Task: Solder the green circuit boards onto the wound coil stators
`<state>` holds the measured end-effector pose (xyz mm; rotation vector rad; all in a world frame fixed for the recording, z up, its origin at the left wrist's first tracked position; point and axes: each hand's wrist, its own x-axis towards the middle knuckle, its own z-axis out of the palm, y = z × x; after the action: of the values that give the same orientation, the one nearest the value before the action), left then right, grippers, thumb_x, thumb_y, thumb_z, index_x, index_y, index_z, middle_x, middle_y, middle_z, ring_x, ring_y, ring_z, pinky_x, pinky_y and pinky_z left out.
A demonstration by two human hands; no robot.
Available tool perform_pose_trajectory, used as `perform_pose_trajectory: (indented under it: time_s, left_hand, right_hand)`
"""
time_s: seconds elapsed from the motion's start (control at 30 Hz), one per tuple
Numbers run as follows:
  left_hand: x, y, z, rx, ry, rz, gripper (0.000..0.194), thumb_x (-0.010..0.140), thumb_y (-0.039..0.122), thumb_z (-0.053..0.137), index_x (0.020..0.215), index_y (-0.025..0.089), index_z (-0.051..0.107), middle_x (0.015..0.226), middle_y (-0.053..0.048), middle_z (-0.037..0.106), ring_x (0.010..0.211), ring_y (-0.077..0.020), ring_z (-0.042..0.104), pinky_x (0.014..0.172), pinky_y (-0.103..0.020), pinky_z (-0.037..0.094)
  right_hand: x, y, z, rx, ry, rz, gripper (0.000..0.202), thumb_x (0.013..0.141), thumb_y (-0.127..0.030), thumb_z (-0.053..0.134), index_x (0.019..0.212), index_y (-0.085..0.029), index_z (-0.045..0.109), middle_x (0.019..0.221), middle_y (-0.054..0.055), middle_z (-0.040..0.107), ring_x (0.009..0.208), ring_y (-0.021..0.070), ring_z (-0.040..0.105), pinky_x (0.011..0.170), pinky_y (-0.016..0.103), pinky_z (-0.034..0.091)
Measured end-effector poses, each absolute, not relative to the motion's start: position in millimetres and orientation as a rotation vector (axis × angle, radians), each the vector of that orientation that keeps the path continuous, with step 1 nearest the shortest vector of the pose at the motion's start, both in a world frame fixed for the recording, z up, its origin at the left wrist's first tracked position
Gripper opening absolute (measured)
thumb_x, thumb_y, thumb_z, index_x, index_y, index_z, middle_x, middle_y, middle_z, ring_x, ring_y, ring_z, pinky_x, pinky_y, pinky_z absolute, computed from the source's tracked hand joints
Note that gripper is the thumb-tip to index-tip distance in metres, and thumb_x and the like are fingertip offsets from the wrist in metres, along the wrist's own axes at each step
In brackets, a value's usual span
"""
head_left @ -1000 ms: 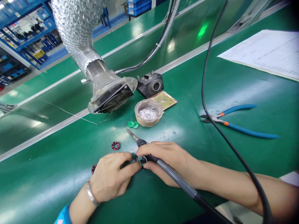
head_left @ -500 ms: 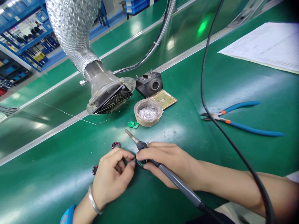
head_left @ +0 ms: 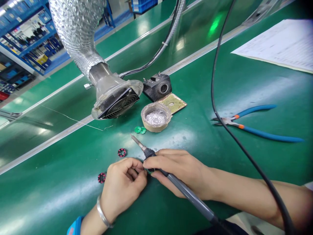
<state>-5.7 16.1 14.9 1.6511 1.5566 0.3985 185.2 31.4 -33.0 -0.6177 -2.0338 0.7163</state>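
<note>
"As two bare hands meet over a green table, what do the fingers hold?"

"The right hand grips a soldering iron, its bare tip pointing up and away, with a small round part between thumb and fingertips, mostly hidden. The left hand, a silver bangle at its wrist, is curled, thumb and forefinger drawn together at the part's edge; whether they pinch it, one cannot tell."

"And the tabletop around them?"

"Two red-and-black rings lie near the left hand. Beyond sit two green discs, just beside a round bowl of silvery bits, backed by a yellowish pad and a black stand. At right, a black cord passes across the metal end of blue-handled pliers, and printed papers lie farther back."

"What of the room?"

"A crinkled silver hose hangs overhead, ending in a hood with a round grille. A thin wire reaches across the metal strip at left. Blue shelves with bins and blue crates stand in the background."
</note>
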Motion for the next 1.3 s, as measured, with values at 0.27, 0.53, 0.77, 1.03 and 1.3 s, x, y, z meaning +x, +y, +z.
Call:
perform_pose_trajectory:
  time_s: [0.27, 0.53, 0.77, 1.03, 1.3]
  left_hand:
    - [0, 16, 12, 1.42, 1.514, 0.428, 0.005, 0.073, 0.021, 0.059, 0.074, 0.016, 0.059, 0.059, 0.002, 0.059, 0.049, -0.0081, 0.049, 0.047, -0.017, 0.04]
    - [-1, 13, 9, 1.458, 1.514, 0.455, 0.002, 0.076, 0.017, 0.056, 0.076, 0.016, 0.058, 0.061, 0.003, 0.057, 0.05, -0.0074, 0.048, 0.048, -0.017, 0.039]
    - [-1, 14, 12, 1.314, 1.472, 0.493, 0.006, 0.074, 0.02, 0.059, 0.073, 0.015, 0.056, 0.058, 0.004, 0.052, 0.05, -0.006, 0.045, 0.048, -0.015, 0.039]
    - [-2, 16, 13, 1.463, 1.487, 0.45, 0.004, 0.075, 0.02, 0.059, 0.075, 0.016, 0.06, 0.062, 0.002, 0.06, 0.052, -0.0077, 0.051, 0.05, -0.017, 0.043]
    - [-6, 18, 30, 2.243, 1.521, 0.355, 0.01, 0.079, 0.015, 0.061, 0.078, 0.02, 0.069, 0.065, 0.003, 0.066, 0.058, -0.0095, 0.06, 0.058, -0.019, 0.044]
  right_hand:
    - [185, 31, -34, -0.599, -2.051, 0.712, 0.022, 0.087, -0.009, 0.051, 0.108, -0.013, 0.055, 0.08, 0.003, 0.06, 0.07, 0.0131, 0.053, 0.066, 0.024, 0.044]
    - [186, 32, -37, -0.62, -2.065, 0.76, 0.022, 0.09, -0.012, 0.048, 0.111, -0.017, 0.052, 0.085, 0.003, 0.063, 0.07, 0.0133, 0.053, 0.066, 0.025, 0.044]
    - [185, 32, -37, -0.601, -2.028, 0.807, 0.029, 0.086, -0.007, 0.049, 0.114, -0.018, 0.052, 0.087, 0.002, 0.062, 0.073, 0.0129, 0.053, 0.068, 0.024, 0.043]
    - [185, 32, -35, -0.598, -2.045, 0.731, 0.025, 0.088, -0.008, 0.047, 0.112, -0.016, 0.053, 0.081, 0.003, 0.061, 0.071, 0.0134, 0.053, 0.067, 0.024, 0.045]
    - [185, 33, -35, -0.587, -2.042, 0.735, 0.024, 0.091, -0.013, 0.049, 0.115, -0.017, 0.052, 0.09, 0.005, 0.065, 0.074, 0.0137, 0.055, 0.07, 0.025, 0.047]
